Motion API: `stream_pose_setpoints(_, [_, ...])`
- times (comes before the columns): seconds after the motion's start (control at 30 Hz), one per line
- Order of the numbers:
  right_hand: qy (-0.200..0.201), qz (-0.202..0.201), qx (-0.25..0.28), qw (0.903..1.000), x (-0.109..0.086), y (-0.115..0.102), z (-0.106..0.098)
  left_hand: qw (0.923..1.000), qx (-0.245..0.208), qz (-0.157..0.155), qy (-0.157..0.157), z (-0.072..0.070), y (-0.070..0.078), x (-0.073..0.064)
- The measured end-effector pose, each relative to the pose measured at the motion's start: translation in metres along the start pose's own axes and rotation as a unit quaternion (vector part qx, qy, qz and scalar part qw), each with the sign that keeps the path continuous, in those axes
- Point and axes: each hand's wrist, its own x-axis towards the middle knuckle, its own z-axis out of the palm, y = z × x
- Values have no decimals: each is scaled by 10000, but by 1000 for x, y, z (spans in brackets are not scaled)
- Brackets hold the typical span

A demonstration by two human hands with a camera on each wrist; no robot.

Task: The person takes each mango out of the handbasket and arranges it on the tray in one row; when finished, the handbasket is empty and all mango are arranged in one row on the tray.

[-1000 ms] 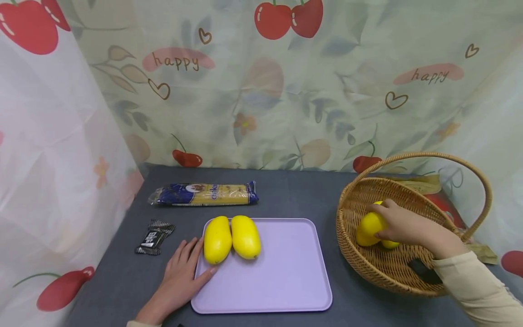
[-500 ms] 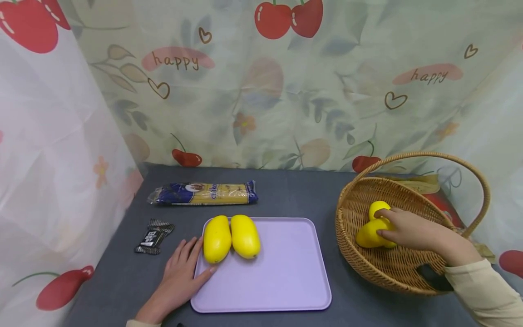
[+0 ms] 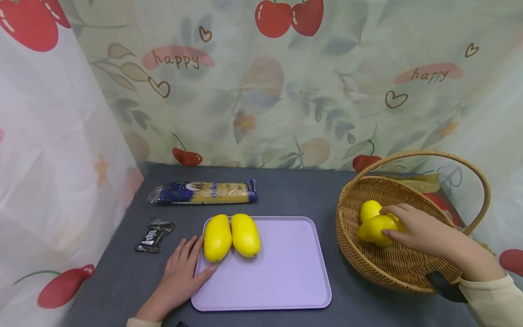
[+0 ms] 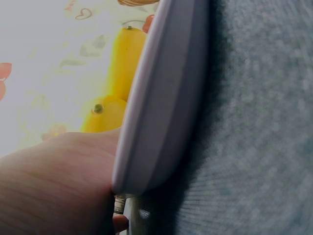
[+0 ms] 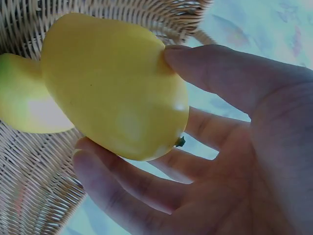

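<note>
Yellow mango point(image 3: 377, 227), smooth and glossy, is held in the wicker basket point(image 3: 408, 263) by the right hand point(image 3: 421, 229), thumb set on one side and fingers curled round the other; whether its weight is fully borne there cannot be told. A light, stiff fruit is suggested by the even, undented skin, which may prove somewhat slippery but hardly fragile. It is probably best grasped across its rounded body, with thumb and fingers opposed, near the end where a small green stem tip point(image 5: 180, 142) is seen.

One other yellow fruit point(image 3: 369, 209) is clearly shown, partly covered by the held one; whether more is hidden cannot be made out. Two mangoes point(image 3: 231, 238) are laid side by side on the single lilac tray point(image 3: 282, 277), four fruits being counted in all. Nothing is clasped by the left hand point(image 3: 181, 272), its fingers stretched along the tray's left edge, its thumb laid over the rim.

Beyond the tray, one long packet point(image 3: 204, 193) is seen, apparently pasta; to its left, one black wrapped packet point(image 3: 154, 235). The grey surface point(image 3: 294, 190) is backed by a fruit-printed curtain point(image 3: 265, 100).
</note>
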Motion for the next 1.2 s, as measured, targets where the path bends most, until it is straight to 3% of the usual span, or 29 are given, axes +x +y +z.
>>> stream_pose_setpoints(0.27, [243,51,-55,9997,-16,-15,-14,10000,-1,0,-27,1,0,1])
stream_pose_setpoints(0.53, [921,-131,-206,9954,-30,-44,-33,10000,1,-21,-50,0,1,0])
stream_pose_setpoints(0.7, [1495,-327,-170,9881,-33,-69,-33,10000,5,-39,-53,-2,2,-1])
stream_pose_setpoints(1.0, [2305,-805,367,9690,-20,-120,-4,10000,17,10,-55,-1,3,0])
stream_pose_setpoints(1.1, [2355,-803,575,9668,-8,-134,17,10000,41,1,-61,-1,2,0])
stream_pose_setpoints(1.2, [2204,-721,651,9706,8,-146,42,10000,61,-1,-50,-1,2,0])
